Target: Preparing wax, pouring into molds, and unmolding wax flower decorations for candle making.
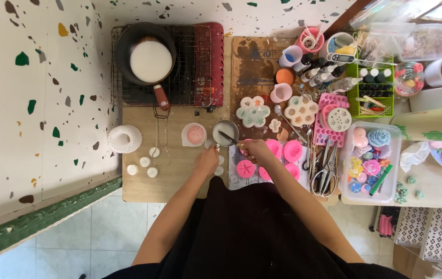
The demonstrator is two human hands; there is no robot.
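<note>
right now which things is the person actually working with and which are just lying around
In use:
left hand
right hand
metal cup
stirring tool

Lying about:
pan of white liquid
pink cup
flower mould
scissors
clear box of shapes
green basket

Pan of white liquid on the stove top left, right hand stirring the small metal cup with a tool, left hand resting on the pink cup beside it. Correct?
One thing is off. The left hand is not on the pink cup; it sits below the small metal cup, at its near edge, and the pink cup stands apart to the left. The head view shows this. The pan of white liquid and the right hand with the tool are as you say.
</note>
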